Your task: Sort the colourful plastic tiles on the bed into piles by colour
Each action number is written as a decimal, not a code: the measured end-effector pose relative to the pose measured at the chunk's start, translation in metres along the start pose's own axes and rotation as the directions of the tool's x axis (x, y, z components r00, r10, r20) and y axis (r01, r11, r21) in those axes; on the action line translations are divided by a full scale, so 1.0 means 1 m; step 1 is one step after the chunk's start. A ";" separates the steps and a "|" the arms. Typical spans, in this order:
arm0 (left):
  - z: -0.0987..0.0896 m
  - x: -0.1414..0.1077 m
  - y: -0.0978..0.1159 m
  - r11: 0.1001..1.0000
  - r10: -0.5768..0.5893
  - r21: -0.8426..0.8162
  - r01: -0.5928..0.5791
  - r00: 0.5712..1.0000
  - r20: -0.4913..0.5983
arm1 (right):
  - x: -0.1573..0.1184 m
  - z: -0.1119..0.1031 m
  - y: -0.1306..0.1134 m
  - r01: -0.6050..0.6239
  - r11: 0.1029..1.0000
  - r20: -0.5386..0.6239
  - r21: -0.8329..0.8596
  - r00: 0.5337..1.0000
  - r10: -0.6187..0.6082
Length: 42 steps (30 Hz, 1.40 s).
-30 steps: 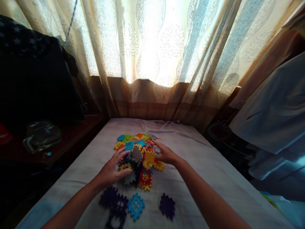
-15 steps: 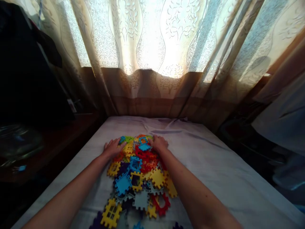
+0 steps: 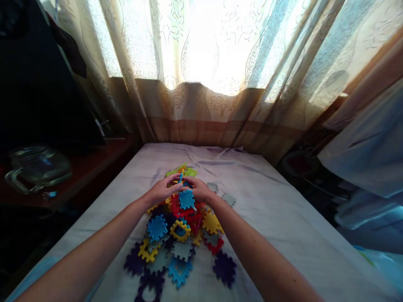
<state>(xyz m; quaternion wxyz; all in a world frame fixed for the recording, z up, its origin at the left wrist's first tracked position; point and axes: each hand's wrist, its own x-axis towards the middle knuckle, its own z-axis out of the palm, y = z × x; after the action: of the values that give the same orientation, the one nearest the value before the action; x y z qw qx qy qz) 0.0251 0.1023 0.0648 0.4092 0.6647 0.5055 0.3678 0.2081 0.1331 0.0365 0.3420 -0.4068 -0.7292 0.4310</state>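
Observation:
My left hand [image 3: 163, 190] and my right hand [image 3: 198, 190] meet over the far part of a heap of interlocking plastic tiles with toothed edges. Between their fingertips is a small blue tile [image 3: 180, 178], seen nearly edge-on, with both hands closed on it. Just below my right fingers lies another blue tile [image 3: 187, 199] on top of red tiles [image 3: 192, 218]. Green tiles [image 3: 190, 172] show beyond the fingers. Nearer me are a yellow frame tile [image 3: 180, 230], a blue square tile [image 3: 157, 227] and a purple tile [image 3: 224, 268]. My palms hide part of the heap.
The heap lies on a bed-like surface with a pale sheet [image 3: 267, 218]. Grey tiles [image 3: 229, 199] lie right of the heap. Patterned curtains [image 3: 195, 109] hang behind. On the left, a glass jug [image 3: 40, 165] stands on a dark red shelf [image 3: 116, 149]; pale cloth [image 3: 365, 147] hangs right.
My hands have come together from the two sides of the heap and now hold a blue tile between them. Grey tiles show to the right of the heap, and the view has shifted slightly.

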 end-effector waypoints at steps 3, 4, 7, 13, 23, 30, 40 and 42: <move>-0.010 -0.049 0.014 0.994 0.031 0.102 -0.034 0.999 0.027 | -0.044 -0.022 -0.015 -0.042 0.994 -0.026 -0.102 0.999 0.040; -0.015 -0.066 0.016 0.986 0.042 0.161 -0.047 0.999 0.031 | -0.063 -0.032 -0.018 -0.067 0.983 -0.069 -0.169 0.996 0.056; -0.030 -0.119 0.007 0.933 0.066 0.353 -0.075 0.997 0.038 | -0.130 -0.058 -0.017 -0.111 0.937 -0.140 -0.331 0.988 0.067; -0.024 -0.181 -0.044 0.790 -0.011 0.611 -0.049 0.996 0.094 | -0.221 -0.038 0.021 -0.206 0.767 -0.072 -0.607 0.976 0.205; 0.029 -0.163 -0.049 0.828 0.008 0.560 0.011 0.999 -0.032 | -0.094 0.037 -0.001 0.040 0.982 -0.178 -0.183 0.981 -0.073; 0.016 -0.182 -0.059 0.800 -0.117 0.561 0.214 0.972 -0.204 | -0.030 0.048 -0.048 0.121 0.976 -0.076 -0.183 0.988 -0.137; 0.034 -0.178 -0.050 0.645 0.291 0.758 -0.097 0.948 -0.126 | -0.086 -0.051 0.012 -0.707 0.449 -0.599 -0.546 0.705 0.380; 0.038 -0.161 -0.048 0.597 0.312 0.794 -0.117 0.945 -0.095 | -0.083 -0.036 0.016 -0.681 0.456 -0.557 -0.573 0.731 0.393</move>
<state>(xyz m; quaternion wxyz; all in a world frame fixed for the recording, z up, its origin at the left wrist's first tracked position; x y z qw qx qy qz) 0.0063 -0.0539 -0.0059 -0.0262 0.7859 0.5726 0.2319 0.2792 0.0769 0.0236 0.1077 -0.7903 -0.5950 0.0992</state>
